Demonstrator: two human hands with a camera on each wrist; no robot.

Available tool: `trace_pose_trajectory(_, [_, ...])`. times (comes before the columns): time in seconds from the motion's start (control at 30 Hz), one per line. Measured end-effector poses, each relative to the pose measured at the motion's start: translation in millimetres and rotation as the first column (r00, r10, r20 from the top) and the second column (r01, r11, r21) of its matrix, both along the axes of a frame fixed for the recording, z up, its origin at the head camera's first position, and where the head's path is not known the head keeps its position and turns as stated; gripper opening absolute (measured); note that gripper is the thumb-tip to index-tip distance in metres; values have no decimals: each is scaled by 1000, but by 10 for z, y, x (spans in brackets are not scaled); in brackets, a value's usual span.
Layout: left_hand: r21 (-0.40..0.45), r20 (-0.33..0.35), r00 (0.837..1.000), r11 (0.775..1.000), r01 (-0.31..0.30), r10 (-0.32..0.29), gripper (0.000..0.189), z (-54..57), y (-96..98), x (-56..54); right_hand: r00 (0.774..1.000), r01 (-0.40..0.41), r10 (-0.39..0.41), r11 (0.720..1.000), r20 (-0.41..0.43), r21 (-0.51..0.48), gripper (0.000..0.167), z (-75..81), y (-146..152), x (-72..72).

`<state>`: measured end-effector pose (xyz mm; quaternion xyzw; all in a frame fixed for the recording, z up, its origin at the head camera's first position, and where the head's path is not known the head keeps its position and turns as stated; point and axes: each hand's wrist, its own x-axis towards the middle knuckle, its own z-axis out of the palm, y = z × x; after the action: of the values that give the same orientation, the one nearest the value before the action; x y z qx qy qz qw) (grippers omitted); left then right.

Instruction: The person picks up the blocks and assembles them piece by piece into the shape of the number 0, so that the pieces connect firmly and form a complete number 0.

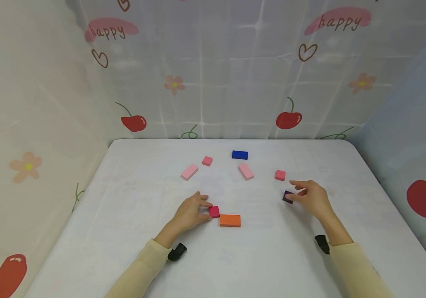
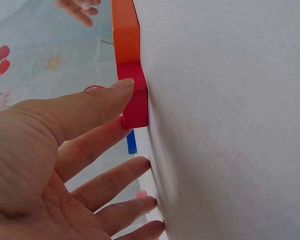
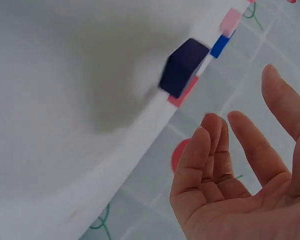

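Observation:
My left hand (image 1: 190, 213) pinches a crimson block (image 1: 214, 212) between thumb and index finger. In the left wrist view, the thumb lies on the crimson block (image 2: 136, 107) and the index fingertip is at its lower edge, while the other fingers are spread along the tabletop. An orange rectangular block (image 1: 229, 220) adjoins the crimson one at its corner. On the right, a dark purple block (image 1: 285, 193) sits just beside my right hand (image 1: 312, 199), whose thumb overlaps it in the head view. In the right wrist view, the loosely bent fingers stand apart from the dark purple block (image 3: 184, 68).
Farther back on the white table (image 1: 257, 256) lie a blue block (image 1: 240, 155), two light pink rectangular blocks, one left (image 1: 189, 172) and one central (image 1: 246, 171), and two small salmon-pink blocks, one left (image 1: 207, 161) and one right (image 1: 280, 175). A printed curtain (image 1: 227, 82) hangs behind.

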<state>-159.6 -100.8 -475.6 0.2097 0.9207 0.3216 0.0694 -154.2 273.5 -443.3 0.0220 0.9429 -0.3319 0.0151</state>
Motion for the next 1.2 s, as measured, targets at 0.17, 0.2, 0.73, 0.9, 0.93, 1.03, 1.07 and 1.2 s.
trace_pose_trajectory(0.17, [11,2,1000,1000,0,0,32,-8,-8,1,993,11,-8,1000,117,-20,61,-67,223,-21])
trace_pose_trajectory(0.2, [13,1,1000,1000,1,-1,32,-11,-10,1,992,4,-2,1000,127,-21,61,-84,241,-25])
trace_pose_trajectory(0.73, [4,13,1000,1000,-3,3,32,-7,-18,4,989,-57,47,996,137,68,49,-126,194,-84])
trace_pose_trajectory(0.9, [2,8,1000,1000,3,-3,32,-7,-22,0,989,-59,46,994,139,94,48,-129,160,-76])
trace_pose_trajectory(0.93, [2,9,1000,1000,4,-4,32,-6,-22,-1,989,-60,46,993,138,101,47,-130,145,-73])
trace_pose_trajectory(1.03, [-3,9,1000,1000,3,-3,32,-2,-22,-1,990,-68,51,990,135,123,47,-132,94,-65])
trace_pose_trajectory(1.07, [-5,8,1000,1000,2,-2,32,1,-21,-1,990,-70,53,989,134,130,47,-127,76,-62])
trace_pose_trajectory(1.2, [-7,2,1000,1000,2,-2,32,10,-17,2,989,-75,54,985,135,153,47,-116,0,-49])
